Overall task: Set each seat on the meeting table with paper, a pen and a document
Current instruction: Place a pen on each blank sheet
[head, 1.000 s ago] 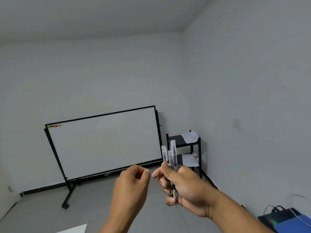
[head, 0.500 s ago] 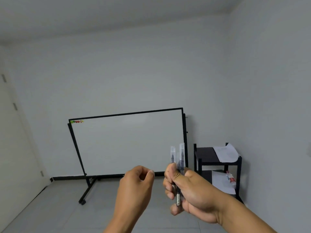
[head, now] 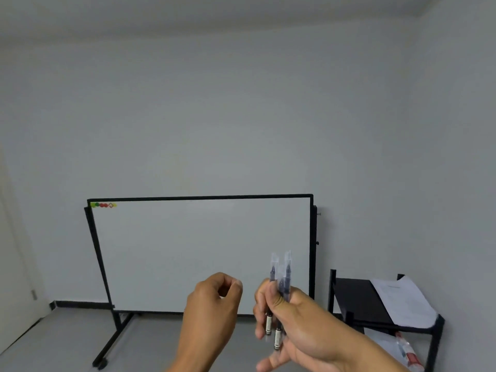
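Note:
My right hand (head: pixel 298 326) is raised in front of me and grips a small bundle of clear-capped pens (head: pixel 280 275), their caps pointing up and their lower ends sticking out under my fingers. Beside it, a little to the left and not touching, my left hand (head: pixel 212 307) is curled loosely with thumb and fingertips nearly pinched; nothing shows in it. White paper sheets (head: pixel 402 299) lie on the top of a black shelf cart (head: pixel 354 299) at the lower right. No meeting table is in view.
A black-framed whiteboard on a rolling stand (head: pixel 201 253) faces me, with coloured magnets (head: pixel 103 205) at its top left corner. The cart's lower shelf holds more paper and a red-and-white packet (head: pixel 408 353). Grey floor lies below, white walls around.
The view has swung left, so the whiteboard and cart have shifted rightward in the frame. Both hands keep their pose, the right one still gripping the pens.

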